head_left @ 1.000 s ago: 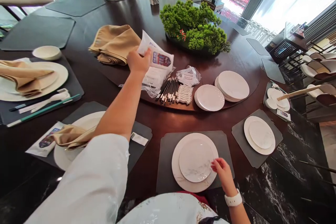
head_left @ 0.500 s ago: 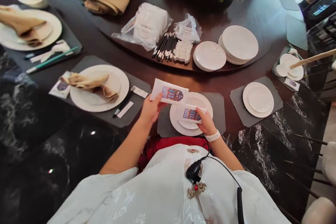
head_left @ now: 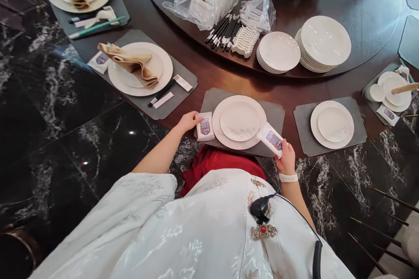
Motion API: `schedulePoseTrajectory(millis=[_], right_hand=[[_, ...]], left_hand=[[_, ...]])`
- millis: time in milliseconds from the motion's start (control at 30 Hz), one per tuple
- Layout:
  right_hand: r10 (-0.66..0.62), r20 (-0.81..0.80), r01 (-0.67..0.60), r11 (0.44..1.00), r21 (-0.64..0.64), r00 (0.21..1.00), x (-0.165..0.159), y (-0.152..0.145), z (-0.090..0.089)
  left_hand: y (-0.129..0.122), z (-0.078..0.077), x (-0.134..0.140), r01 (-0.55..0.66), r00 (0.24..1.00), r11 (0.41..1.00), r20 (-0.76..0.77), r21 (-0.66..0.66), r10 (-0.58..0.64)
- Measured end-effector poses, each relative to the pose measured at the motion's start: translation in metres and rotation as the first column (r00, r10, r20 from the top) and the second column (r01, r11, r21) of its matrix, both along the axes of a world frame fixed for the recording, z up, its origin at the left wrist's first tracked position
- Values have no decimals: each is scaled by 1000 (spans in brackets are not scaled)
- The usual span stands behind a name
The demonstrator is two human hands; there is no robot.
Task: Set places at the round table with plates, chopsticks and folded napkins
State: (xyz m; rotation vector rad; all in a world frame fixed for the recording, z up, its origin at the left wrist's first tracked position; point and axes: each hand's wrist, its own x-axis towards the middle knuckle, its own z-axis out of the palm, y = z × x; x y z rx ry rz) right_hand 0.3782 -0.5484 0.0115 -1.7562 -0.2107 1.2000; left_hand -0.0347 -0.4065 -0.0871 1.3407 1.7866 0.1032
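Observation:
My left hand (head_left: 190, 121) pinches the upper left edge of a white tissue packet (head_left: 204, 127) with a printed picture. That packet lies at the left end of a grey placemat (head_left: 276, 115), beside a large white plate (head_left: 218, 117) with a smaller plate (head_left: 240, 117) stacked on it. A second tissue packet (head_left: 271, 138) is gripped at its lower right end by my right hand (head_left: 286, 157), which wears a white wristband. This packet is tilted, its upper left end overlapping the plate's right rim in view.
On the raised turntable sit plate stacks (head_left: 325, 43), black-and-white chopsticks (head_left: 224, 32), white rests (head_left: 245, 41) and a plastic-wrapped bundle (head_left: 214, 0). Set places with folded napkins (head_left: 132, 64) lie to the left. Another plated placemat (head_left: 301, 130) is on the right.
My hands have moved apart. The left one has brought its packet down onto the placemat's left end; the right one has moved its packet rightward and down. The view has shifted.

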Motion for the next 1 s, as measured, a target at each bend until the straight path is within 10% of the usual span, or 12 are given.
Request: schedulePoseTrajectory(millis=[200, 367, 700, 867, 1000], right_hand=[[-342, 206, 356, 934, -38, 917, 59, -25, -39], [-458, 448, 526, 850, -33, 768, 117, -38, -71], [-55, 717, 438, 824, -360, 695, 183, -18, -108], [26, 699, 401, 804, -439, 714, 184, -15, -101], [187, 855, 219, 920, -326, 483, 173, -25, -90]], left_hand=[[-47, 2, 16, 38, 957, 928, -280, 370, 72], [-104, -12, 29, 395, 895, 865, -341, 308, -287], [-96, -12, 27, 481, 827, 839, -451, 255, -337], [-106, 2, 33, 331, 885, 864, -444, 380, -144], [-96, 22, 50, 212, 923, 835, -384, 508, -1]])
